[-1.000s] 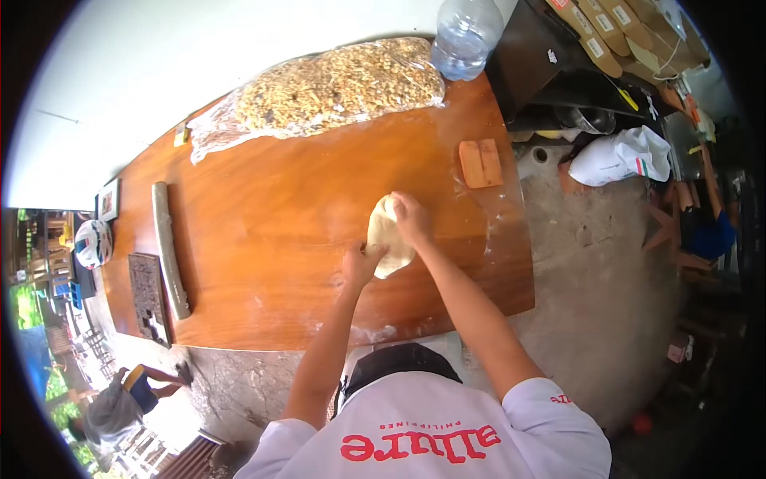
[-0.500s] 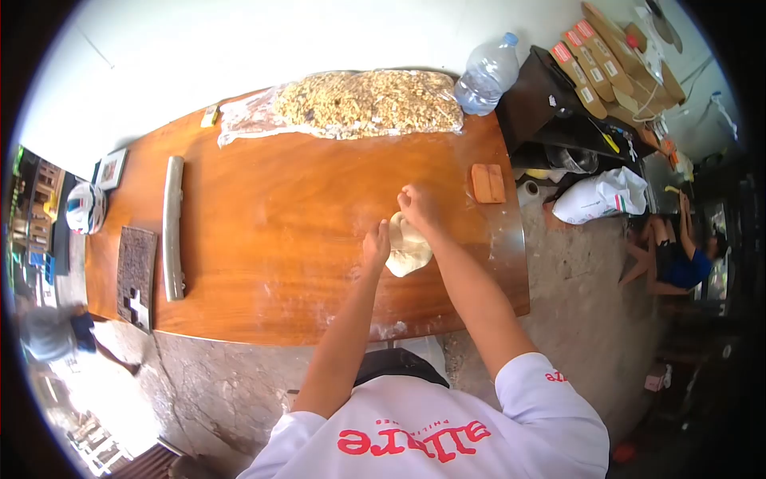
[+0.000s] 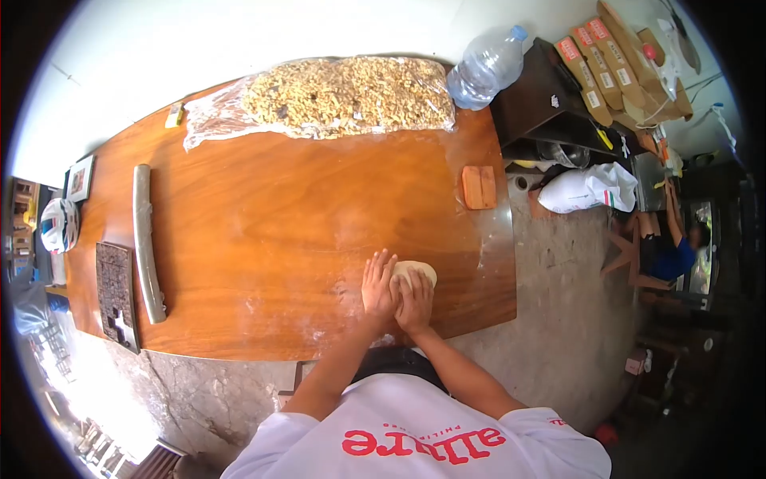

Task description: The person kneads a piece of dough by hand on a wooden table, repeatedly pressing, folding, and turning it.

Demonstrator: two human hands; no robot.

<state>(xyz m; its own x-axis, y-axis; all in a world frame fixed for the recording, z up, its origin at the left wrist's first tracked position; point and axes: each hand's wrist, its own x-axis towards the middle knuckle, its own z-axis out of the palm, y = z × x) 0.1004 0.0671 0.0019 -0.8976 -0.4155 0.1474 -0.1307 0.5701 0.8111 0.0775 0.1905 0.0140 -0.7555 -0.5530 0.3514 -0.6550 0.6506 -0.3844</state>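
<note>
1. The dough (image 3: 416,272) is a single pale, smooth lump that holds together with no loose scraps around it, so by the look of it the mixing is done and the kneading is well along; it is still thick and rounded, not flattened or shaped into anything finished.
2. It lies on the desk (image 3: 279,207), near the front edge and towards the right end, in a light dusting of flour (image 3: 351,279).
3. The left hand (image 3: 378,284) lies palm down on the near left side of the dough, its fingers (image 3: 381,263) straight and slightly spread, tips just at the lump's edge.
4. The right hand (image 3: 415,302) rests close against the left, palm down, fingers together and laid over the near part of the dough; neither hand pinches or lifts it, both press flat.
5. Most of the dough shows beyond the fingertips, on the far right side.
6. Farther out on the desk: a small wooden scraper (image 3: 479,187) well apart to the far right, a bag of granola-like mix (image 3: 335,97) along the far edge, a water bottle (image 3: 485,69) beside it, and a long bar (image 3: 146,239) at the left end.
</note>
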